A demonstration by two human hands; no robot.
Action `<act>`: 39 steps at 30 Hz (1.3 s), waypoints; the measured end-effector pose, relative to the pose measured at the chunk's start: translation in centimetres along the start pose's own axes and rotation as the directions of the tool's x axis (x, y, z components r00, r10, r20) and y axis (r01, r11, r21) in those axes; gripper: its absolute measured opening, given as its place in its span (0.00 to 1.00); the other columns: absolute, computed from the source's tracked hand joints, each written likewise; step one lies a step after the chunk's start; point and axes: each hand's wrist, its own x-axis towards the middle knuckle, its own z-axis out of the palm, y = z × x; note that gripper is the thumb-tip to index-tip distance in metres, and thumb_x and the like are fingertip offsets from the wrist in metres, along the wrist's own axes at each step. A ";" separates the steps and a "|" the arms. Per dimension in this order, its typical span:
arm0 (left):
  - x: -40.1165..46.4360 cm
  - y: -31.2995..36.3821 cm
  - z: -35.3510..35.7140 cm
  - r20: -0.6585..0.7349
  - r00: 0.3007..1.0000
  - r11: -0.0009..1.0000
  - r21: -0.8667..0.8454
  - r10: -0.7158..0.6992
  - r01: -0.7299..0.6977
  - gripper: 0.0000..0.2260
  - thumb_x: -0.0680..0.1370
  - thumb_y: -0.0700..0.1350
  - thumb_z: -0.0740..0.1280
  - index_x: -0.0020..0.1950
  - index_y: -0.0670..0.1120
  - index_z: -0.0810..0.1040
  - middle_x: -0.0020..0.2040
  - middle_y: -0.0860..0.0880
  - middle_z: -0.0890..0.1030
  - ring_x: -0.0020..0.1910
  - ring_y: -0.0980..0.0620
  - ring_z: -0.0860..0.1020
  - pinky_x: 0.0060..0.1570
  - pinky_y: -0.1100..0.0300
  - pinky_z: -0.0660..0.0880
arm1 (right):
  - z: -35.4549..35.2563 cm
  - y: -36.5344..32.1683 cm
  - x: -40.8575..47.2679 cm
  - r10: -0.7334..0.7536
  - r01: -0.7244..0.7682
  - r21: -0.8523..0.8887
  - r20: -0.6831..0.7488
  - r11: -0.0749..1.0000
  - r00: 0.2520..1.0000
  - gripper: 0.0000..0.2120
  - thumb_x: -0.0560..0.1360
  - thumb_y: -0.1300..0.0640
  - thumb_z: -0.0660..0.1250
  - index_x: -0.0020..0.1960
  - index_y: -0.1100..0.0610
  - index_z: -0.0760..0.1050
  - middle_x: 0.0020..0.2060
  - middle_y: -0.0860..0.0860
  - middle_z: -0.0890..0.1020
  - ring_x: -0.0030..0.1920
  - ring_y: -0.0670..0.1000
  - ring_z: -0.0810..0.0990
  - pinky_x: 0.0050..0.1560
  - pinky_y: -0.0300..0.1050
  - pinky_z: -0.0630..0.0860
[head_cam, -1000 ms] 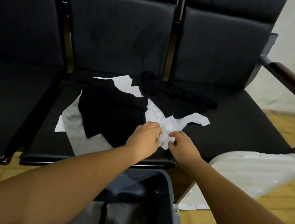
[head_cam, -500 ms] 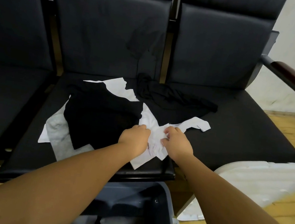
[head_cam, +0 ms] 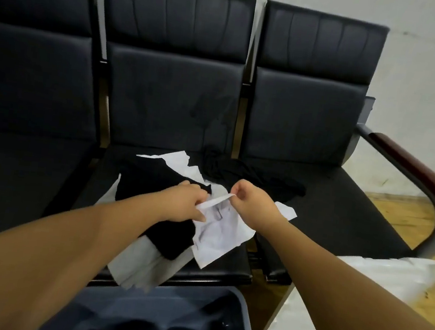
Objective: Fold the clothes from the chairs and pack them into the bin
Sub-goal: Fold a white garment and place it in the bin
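Note:
A white garment (head_cam: 218,236) lies on the middle chair seat (head_cam: 231,268), partly under a black garment (head_cam: 153,184). My left hand (head_cam: 187,202) and my right hand (head_cam: 252,204) both pinch an edge of the white garment and hold it lifted a little off the seat. A second black garment (head_cam: 253,174) lies crumpled at the back, across the gap to the right seat. The grey bin (head_cam: 237,304) stands on the floor right in front of the middle chair; its inside is dark.
Three joined black chairs stand against a white wall. The right chair (head_cam: 328,214) has a wooden armrest (head_cam: 415,172). A white plastic sheet (head_cam: 360,286) lies at the lower right, over the wooden floor.
Both hands have raised the white garment's edge and drawn apart along it. The view has tilted up, showing the chair backs and wall.

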 end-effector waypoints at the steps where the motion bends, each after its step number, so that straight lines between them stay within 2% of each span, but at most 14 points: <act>1: -0.7 0.0 -1.2 -0.054 0.998 0.999 -0.044 -0.021 0.018 0.15 0.77 0.49 0.70 0.38 0.51 0.66 0.41 0.54 0.71 0.47 0.51 0.69 0.40 0.59 0.65 | -0.5 -0.9 -0.2 -0.014 0.014 -0.016 -0.024 1.000 1.000 0.02 0.79 0.56 0.62 0.49 0.53 0.72 0.39 0.54 0.80 0.36 0.50 0.74 0.36 0.45 0.71; 3: -2.1 0.3 -3.8 -0.197 0.975 0.983 -0.173 -0.101 0.067 0.13 0.78 0.45 0.67 0.37 0.51 0.66 0.38 0.53 0.73 0.40 0.52 0.73 0.35 0.60 0.65 | -1.6 -2.8 -0.6 -0.044 0.041 -0.035 -0.081 0.999 0.996 0.02 0.80 0.55 0.62 0.49 0.52 0.71 0.37 0.52 0.79 0.34 0.51 0.74 0.36 0.49 0.72; 6: -4.1 1.7 -7.6 -0.363 0.914 0.955 -0.288 -0.183 0.077 0.10 0.78 0.43 0.63 0.39 0.49 0.66 0.39 0.47 0.76 0.37 0.48 0.73 0.36 0.54 0.67 | -3.4 -5.7 -1.6 -0.110 0.095 -0.107 -0.142 0.990 0.984 0.02 0.81 0.56 0.60 0.50 0.52 0.71 0.37 0.51 0.77 0.35 0.52 0.74 0.35 0.49 0.72; 8: -5.5 3.1 -10.1 -0.425 0.881 0.938 -0.341 -0.209 0.058 0.08 0.78 0.43 0.62 0.41 0.48 0.67 0.39 0.47 0.75 0.35 0.49 0.71 0.32 0.56 0.65 | -4.7 -7.6 -2.4 -0.160 0.127 -0.185 -0.174 0.975 0.972 0.03 0.81 0.57 0.59 0.50 0.52 0.70 0.38 0.51 0.76 0.36 0.53 0.74 0.34 0.49 0.72; 11: -7.7 5.3 -13.4 -0.503 0.834 0.924 -0.382 -0.226 0.020 0.05 0.78 0.43 0.62 0.43 0.48 0.68 0.39 0.49 0.74 0.36 0.51 0.70 0.32 0.57 0.63 | -6.5 -10.3 -3.6 -0.178 0.120 -0.240 -0.238 0.963 0.955 0.06 0.81 0.58 0.57 0.51 0.53 0.73 0.41 0.49 0.75 0.39 0.54 0.76 0.37 0.50 0.76; 15: -10.1 7.9 -16.3 -0.563 0.789 0.896 -0.442 -0.246 -0.037 0.05 0.78 0.42 0.63 0.43 0.48 0.69 0.40 0.50 0.73 0.36 0.52 0.69 0.32 0.56 0.62 | -8.0 -12.1 -4.7 -0.162 0.081 -0.301 -0.256 0.950 0.953 0.09 0.81 0.58 0.58 0.53 0.58 0.77 0.44 0.53 0.76 0.42 0.54 0.77 0.45 0.50 0.78; 20: -12.5 9.8 -18.3 -0.595 0.754 0.849 -0.519 -0.277 -0.098 0.06 0.79 0.44 0.62 0.43 0.50 0.67 0.42 0.50 0.72 0.38 0.52 0.68 0.36 0.57 0.64 | -8.4 -12.4 -6.6 0.017 -0.065 -0.186 -0.252 0.980 0.968 0.07 0.77 0.60 0.61 0.47 0.59 0.77 0.41 0.53 0.78 0.41 0.55 0.79 0.47 0.50 0.79; 24: -14.3 10.3 -20.1 -0.569 0.731 0.701 -0.691 -0.377 -0.176 0.02 0.79 0.45 0.63 0.47 0.49 0.71 0.47 0.48 0.73 0.44 0.49 0.70 0.42 0.55 0.68 | -8.5 -12.1 -8.5 0.122 -0.139 -0.088 -0.180 0.986 0.976 0.07 0.77 0.59 0.61 0.51 0.57 0.76 0.45 0.53 0.79 0.45 0.54 0.79 0.46 0.47 0.78; 27: -16.0 10.7 -21.2 -0.550 0.727 0.647 -0.738 -0.411 -0.192 0.01 0.80 0.44 0.62 0.49 0.47 0.72 0.47 0.47 0.72 0.45 0.49 0.70 0.44 0.54 0.69 | -8.5 -12.2 -9.8 0.166 -0.158 0.074 -0.115 0.985 0.979 0.08 0.79 0.56 0.61 0.55 0.57 0.75 0.47 0.52 0.78 0.48 0.53 0.78 0.44 0.43 0.74; 30: -18.2 10.7 -22.0 -0.534 0.726 0.613 -0.765 -0.434 -0.196 0.05 0.78 0.42 0.61 0.43 0.48 0.70 0.42 0.48 0.69 0.41 0.49 0.68 0.42 0.54 0.67 | -8.8 -12.3 -11.2 0.206 -0.179 0.272 -0.071 0.945 0.976 0.10 0.79 0.54 0.61 0.57 0.55 0.76 0.50 0.52 0.79 0.52 0.53 0.78 0.53 0.46 0.76; 32: -19.6 10.3 -22.4 -0.546 0.720 0.625 -0.755 -0.428 -0.200 0.11 0.75 0.42 0.61 0.35 0.51 0.63 0.37 0.48 0.65 0.39 0.47 0.63 0.41 0.51 0.62 | -9.1 -12.3 -12.2 0.186 -0.156 0.336 -0.060 0.929 0.981 0.08 0.79 0.53 0.62 0.55 0.54 0.77 0.49 0.51 0.79 0.50 0.51 0.77 0.50 0.45 0.76; 34: -21.1 9.8 -22.4 -0.561 0.714 0.671 -0.721 -0.419 -0.173 0.11 0.75 0.44 0.60 0.35 0.52 0.61 0.37 0.47 0.64 0.40 0.48 0.62 0.41 0.50 0.61 | -9.5 -13.0 -13.2 0.128 -0.103 0.286 -0.070 0.952 0.989 0.08 0.80 0.53 0.62 0.54 0.52 0.78 0.49 0.49 0.79 0.48 0.49 0.77 0.45 0.42 0.74; 37: -23.1 9.3 -21.4 -0.539 0.739 0.769 -0.638 -0.405 -0.043 0.08 0.81 0.50 0.58 0.42 0.53 0.67 0.42 0.49 0.69 0.41 0.48 0.68 0.45 0.52 0.65 | -10.2 -14.5 -14.7 0.027 -0.003 0.242 -0.098 0.970 0.995 0.08 0.81 0.51 0.61 0.55 0.50 0.78 0.48 0.48 0.80 0.47 0.49 0.78 0.43 0.41 0.75; 39: -24.3 9.1 -20.4 -0.522 0.767 0.819 -0.573 -0.375 0.010 0.09 0.82 0.53 0.57 0.54 0.52 0.74 0.50 0.50 0.76 0.47 0.48 0.74 0.52 0.51 0.70 | -10.7 -16.0 -15.4 -0.047 0.071 0.236 -0.106 0.969 0.993 0.07 0.81 0.49 0.62 0.55 0.47 0.78 0.48 0.45 0.80 0.48 0.45 0.78 0.44 0.39 0.74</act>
